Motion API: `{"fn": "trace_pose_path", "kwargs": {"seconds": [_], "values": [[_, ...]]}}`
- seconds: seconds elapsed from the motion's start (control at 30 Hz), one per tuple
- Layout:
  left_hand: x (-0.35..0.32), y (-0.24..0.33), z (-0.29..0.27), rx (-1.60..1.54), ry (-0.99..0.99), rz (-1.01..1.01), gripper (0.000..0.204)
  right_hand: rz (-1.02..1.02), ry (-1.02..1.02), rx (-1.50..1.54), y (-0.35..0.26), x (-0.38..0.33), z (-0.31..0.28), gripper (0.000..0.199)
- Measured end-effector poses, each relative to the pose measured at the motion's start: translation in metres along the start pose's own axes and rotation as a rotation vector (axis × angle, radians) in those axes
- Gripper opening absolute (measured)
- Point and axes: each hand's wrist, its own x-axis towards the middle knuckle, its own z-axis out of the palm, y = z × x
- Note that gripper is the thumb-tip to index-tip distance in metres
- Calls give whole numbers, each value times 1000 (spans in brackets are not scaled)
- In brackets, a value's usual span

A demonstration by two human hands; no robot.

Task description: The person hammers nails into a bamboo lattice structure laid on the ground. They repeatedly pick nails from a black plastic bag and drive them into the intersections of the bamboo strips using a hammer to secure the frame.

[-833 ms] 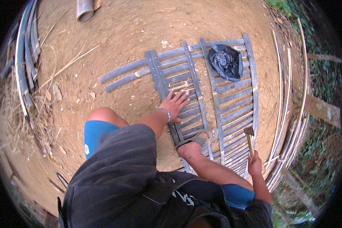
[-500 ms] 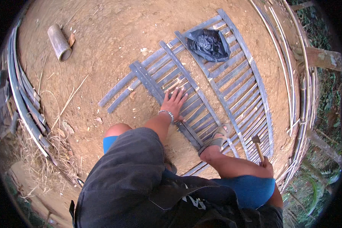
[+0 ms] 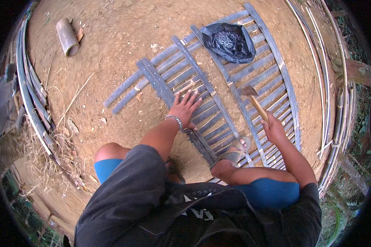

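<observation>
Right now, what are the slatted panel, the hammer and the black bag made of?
Slatted panel: likely split bamboo, weathered grey, with pale cut faces and node marks. Hammer, in the right hand: pale bare-wood handle, dull dark head, probably steel. Black bag: thin glossy plastic, crinkled, with shiny folds.

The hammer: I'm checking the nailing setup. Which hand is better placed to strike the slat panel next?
Right. The right hand grips the hammer by its wooden handle, head raised over the slat panel. The left hand lies flat on the slats, fingers spread, pinning them, so it looks placed to steady.
</observation>
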Motion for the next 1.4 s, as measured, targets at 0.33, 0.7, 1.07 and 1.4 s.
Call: {"fn": "trace_pose_path", "kwargs": {"seconds": [0.33,0.7,1.07,1.4], "values": [[1,6,6,-15,12,1,141,25,-58,365,-10,59,25,40],[-15,13,20,-162,253,-109,114,-196,0,545,-80,118,84,34],[-12,14,64,-824,849,-1199,61,-154,201,506,-131,227,159,42],[-7,10,81,-742,953,-1213,55,-69,49,708,-150,205,138,32]]}}
